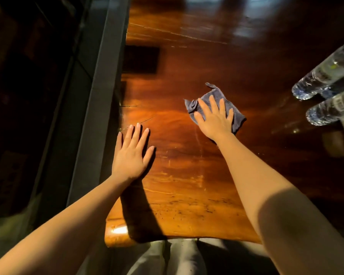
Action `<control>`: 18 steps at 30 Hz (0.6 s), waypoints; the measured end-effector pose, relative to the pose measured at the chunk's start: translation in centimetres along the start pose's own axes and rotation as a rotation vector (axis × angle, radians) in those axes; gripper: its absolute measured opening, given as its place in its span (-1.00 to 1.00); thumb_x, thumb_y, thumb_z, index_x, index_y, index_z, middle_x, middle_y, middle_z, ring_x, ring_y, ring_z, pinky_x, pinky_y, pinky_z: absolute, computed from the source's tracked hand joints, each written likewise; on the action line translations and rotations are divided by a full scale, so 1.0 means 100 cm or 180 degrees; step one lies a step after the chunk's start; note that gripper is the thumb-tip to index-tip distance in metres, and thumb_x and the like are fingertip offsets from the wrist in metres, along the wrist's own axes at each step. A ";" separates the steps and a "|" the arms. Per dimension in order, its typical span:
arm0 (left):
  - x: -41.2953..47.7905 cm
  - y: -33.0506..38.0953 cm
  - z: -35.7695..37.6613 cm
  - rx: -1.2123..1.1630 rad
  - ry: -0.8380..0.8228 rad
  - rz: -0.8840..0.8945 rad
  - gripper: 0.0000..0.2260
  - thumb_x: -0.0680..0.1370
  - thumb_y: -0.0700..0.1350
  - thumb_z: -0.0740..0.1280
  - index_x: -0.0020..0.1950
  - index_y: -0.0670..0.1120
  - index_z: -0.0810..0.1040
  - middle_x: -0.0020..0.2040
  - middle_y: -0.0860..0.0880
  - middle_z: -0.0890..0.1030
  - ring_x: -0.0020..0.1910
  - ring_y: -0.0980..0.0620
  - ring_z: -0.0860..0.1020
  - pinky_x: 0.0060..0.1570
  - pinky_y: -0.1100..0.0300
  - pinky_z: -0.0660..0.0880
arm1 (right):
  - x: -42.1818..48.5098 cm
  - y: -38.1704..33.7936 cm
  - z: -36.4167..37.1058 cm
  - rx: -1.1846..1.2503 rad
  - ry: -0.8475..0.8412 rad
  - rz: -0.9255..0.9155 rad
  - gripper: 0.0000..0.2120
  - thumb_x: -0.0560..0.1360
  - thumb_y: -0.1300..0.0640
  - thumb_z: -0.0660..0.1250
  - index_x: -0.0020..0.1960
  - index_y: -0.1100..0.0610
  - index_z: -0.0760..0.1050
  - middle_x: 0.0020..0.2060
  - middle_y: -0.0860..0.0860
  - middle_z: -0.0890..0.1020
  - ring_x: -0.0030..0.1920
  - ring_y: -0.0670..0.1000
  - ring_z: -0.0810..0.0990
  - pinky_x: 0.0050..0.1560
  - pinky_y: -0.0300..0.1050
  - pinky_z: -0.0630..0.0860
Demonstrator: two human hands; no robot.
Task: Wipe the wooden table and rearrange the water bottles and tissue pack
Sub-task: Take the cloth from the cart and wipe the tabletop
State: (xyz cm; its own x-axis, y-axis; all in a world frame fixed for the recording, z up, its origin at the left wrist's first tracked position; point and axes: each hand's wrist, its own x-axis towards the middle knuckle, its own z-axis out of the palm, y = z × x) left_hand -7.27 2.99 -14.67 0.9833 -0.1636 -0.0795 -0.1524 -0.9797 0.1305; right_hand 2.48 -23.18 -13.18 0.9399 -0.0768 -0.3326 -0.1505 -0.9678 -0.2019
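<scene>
Flat under the right hand [213, 118] lies a grey-blue cloth [216, 108], pressed against the wooden table [187, 165] by a spread palm and straight, splayed fingers; the cloth's edges show beyond the fingertips and out past the little-finger side, with a bunched corner by the thumb. Two clear water bottles [330, 92] stand well to the right of that hand, close to one another near the table's right side. The left hand [132, 153] rests open on the bare wood, fingers apart and holding nothing, near the table's left edge and nearer the person than the right hand. No tissue pack can be made out with certainty.
</scene>
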 end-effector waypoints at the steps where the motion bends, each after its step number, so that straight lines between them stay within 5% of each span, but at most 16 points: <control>1: 0.000 0.000 0.000 0.0026 -0.0015 -0.0002 -0.45 0.58 0.25 -0.18 0.52 0.07 0.03 0.56 -0.04 0.06 0.54 -0.04 -0.05 0.50 -0.13 -0.03 | -0.004 0.013 -0.001 -0.0017 0.0054 0.0086 -0.47 0.57 -0.28 -0.10 0.50 -0.24 -0.06 0.56 -0.07 -0.10 0.55 0.10 -0.22 0.46 0.25 -0.20; 9: 0.002 0.001 0.001 0.0076 -0.0069 0.0014 -0.43 0.57 0.26 -0.21 0.53 0.07 -0.01 0.57 -0.04 0.00 0.55 -0.04 -0.09 0.50 -0.13 -0.09 | -0.051 0.045 0.013 -0.0075 0.0476 0.0440 -0.46 0.57 -0.26 -0.11 0.52 -0.19 -0.08 0.56 -0.02 -0.04 0.55 0.11 -0.16 0.48 0.25 -0.14; 18: 0.002 0.002 0.003 0.0058 0.0003 -0.0006 -0.44 0.57 0.25 -0.20 0.53 0.05 0.00 0.57 -0.06 0.01 0.55 -0.05 -0.08 0.50 -0.12 -0.10 | -0.080 -0.030 0.041 0.0090 0.0456 0.0536 -0.43 0.56 -0.27 -0.16 0.52 -0.18 -0.16 0.56 0.00 -0.13 0.53 0.17 -0.26 0.44 0.35 -0.29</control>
State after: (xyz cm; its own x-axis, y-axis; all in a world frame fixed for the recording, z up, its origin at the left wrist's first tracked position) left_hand -7.16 2.72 -14.98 0.9837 -0.1617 -0.0787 -0.1524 -0.9819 0.1123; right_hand -5.88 -18.72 -13.69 0.9344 -0.2721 -0.2299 -0.3157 -0.9314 -0.1810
